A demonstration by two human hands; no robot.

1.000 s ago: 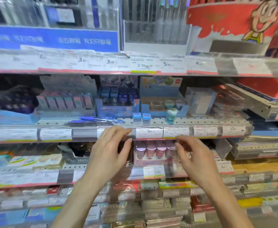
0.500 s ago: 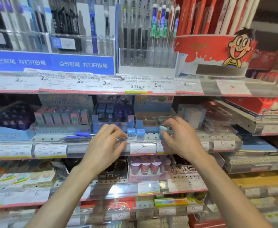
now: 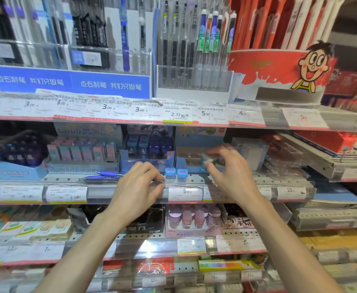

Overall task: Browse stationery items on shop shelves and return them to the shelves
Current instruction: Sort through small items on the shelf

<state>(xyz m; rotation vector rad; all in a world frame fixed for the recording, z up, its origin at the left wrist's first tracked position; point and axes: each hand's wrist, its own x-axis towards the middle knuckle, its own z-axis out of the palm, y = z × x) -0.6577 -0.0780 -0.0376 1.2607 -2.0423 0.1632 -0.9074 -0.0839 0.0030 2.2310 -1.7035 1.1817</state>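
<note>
Head view: right hand [image 3: 230, 172] pinches small teal item [image 3: 207, 160].

Shop shelving fills the view: tiered shelves [image 3: 131, 180] of perforated grey metal, clear price-label strips [image 3: 186, 194] with red edging along the fronts. Blue display header [image 3: 67, 83] upper left, red cartoon display tub [image 3: 279, 68] upper right. Bright even light.

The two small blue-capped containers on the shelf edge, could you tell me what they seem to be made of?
Blue-capped containers: bodies look like clear glossy plastic, since the shelf shows through them; the caps look like opaque, smooth blue plastic. Glass cannot be ruled out.
</note>
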